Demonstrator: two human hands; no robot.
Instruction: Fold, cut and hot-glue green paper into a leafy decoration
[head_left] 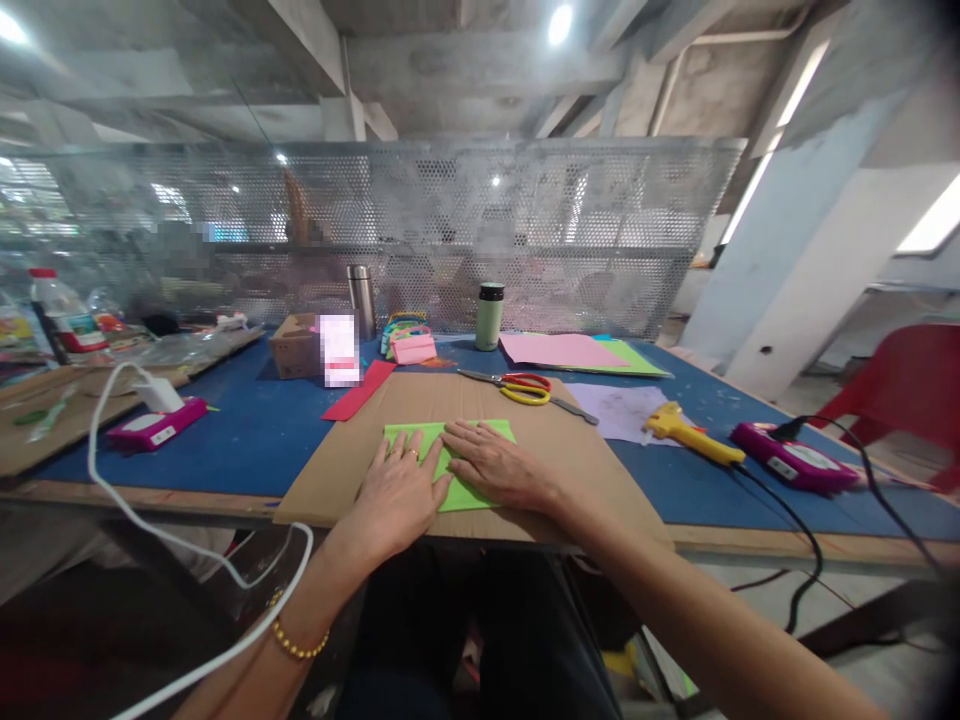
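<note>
A bright green sheet [469, 497], perhaps paper or felt, lies on a brown cardboard sheet [585, 480] at the front of the table. My left hand [401, 490] rests flat on its left part, fingers spread and pointing away from me. Across the right part lies my right hand [495, 465], palm down with its fingers stretched to the left. The two hands nearly meet over the middle and hide much of the green sheet. Its far edge looks folded into a narrow strip. Beyond the hands, scissors [525, 388] with red and yellow handles lie on the cardboard.
A yellow glue gun [694, 435] lies at right beside a purple power strip [795, 458]; another purple power strip [157, 424] with a white cable is at left. Behind stand a green bottle [490, 318], a steel flask [361, 300], a cardboard box [294, 346] and coloured sheets [566, 350].
</note>
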